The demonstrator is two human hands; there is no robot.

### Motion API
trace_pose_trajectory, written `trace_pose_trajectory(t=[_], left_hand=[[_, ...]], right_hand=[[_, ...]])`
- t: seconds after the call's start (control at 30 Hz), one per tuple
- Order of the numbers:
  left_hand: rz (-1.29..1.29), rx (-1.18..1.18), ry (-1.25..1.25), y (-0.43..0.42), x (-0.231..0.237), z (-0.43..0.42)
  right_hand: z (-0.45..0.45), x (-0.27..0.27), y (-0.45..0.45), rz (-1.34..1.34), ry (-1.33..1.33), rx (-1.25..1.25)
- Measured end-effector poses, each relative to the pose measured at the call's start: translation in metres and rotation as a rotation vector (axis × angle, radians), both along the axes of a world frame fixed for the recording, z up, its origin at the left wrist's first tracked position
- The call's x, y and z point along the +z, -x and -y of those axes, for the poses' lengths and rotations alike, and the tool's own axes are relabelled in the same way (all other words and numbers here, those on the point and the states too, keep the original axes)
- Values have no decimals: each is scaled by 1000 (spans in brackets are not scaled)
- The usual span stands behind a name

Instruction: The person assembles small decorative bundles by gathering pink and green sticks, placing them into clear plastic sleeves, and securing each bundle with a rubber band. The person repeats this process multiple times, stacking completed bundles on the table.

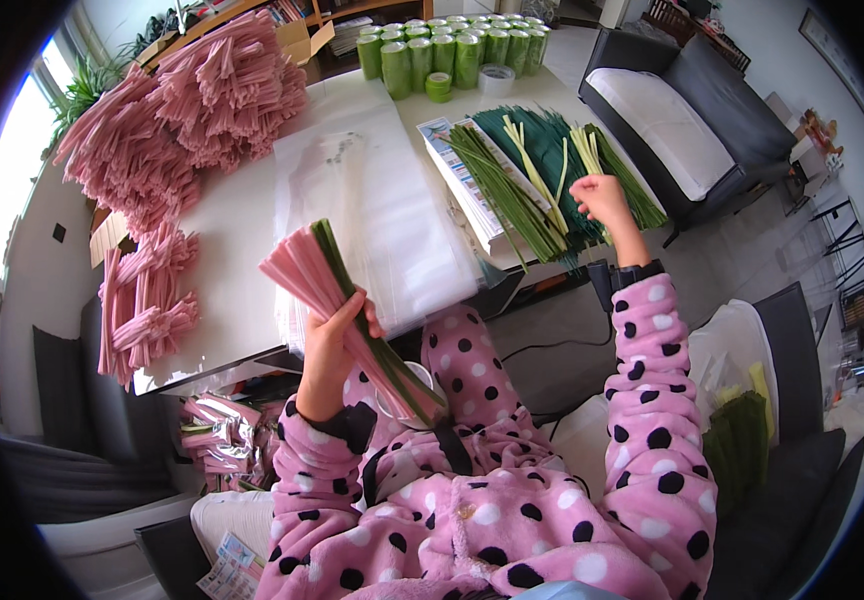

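Observation:
My left hand (333,341) is closed around a bundle of pink chenille stems (293,271), with dark green chenille stems (336,259) along its right side. The bundle slants, its lower end at a white round container (426,375) between my legs. At the table's right side, my right hand (601,201) is over a small bunch of pale yellow-green stems (585,146), fingers curled. Whether it grips any is hidden. Beside it are green stems (503,191), more pale stems (525,161) and a dark teal pile (495,124).
A large heap of pink stems (214,97) covers the table's (233,202) far left. Clear plastic sleeves (394,210) lie in the middle, printed sheets (469,202) to their right. Several green tape rolls (443,56) stand behind. A black cable (559,343) hangs below; a dark armchair (732,105) stands right.

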State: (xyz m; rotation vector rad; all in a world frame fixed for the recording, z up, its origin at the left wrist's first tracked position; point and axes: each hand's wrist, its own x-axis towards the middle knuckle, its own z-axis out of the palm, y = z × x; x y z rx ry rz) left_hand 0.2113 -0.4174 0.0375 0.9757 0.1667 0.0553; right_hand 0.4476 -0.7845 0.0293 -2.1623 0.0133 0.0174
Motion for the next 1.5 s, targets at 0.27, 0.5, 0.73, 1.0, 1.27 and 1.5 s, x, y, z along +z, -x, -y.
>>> trace_pose_trajectory(t=[0.27, 0.5, 0.73, 1.0, 1.27, 1.5], left_hand=[[-125, 46, -119, -6, -10, -3], [-148, 63, -68, -12, -15, -4], [-154, 74, -34, -9, -21, -10], [-167, 69, -8, -9, -23, -10], [-95, 26, -154, -11, 18, 4], [200, -16, -72, -21, 60, 34]], right_hand=[[2, -66, -36, 99, 85, 77], [-33, -58, -72, 103, 514, -11], [-24, -70, -87, 144, 287, -21], [11, -8, -55, 424, -605, 91], [-35, 88, 52, 484, -561, 232], [-124, 58, 173, -177, -723, 746]])
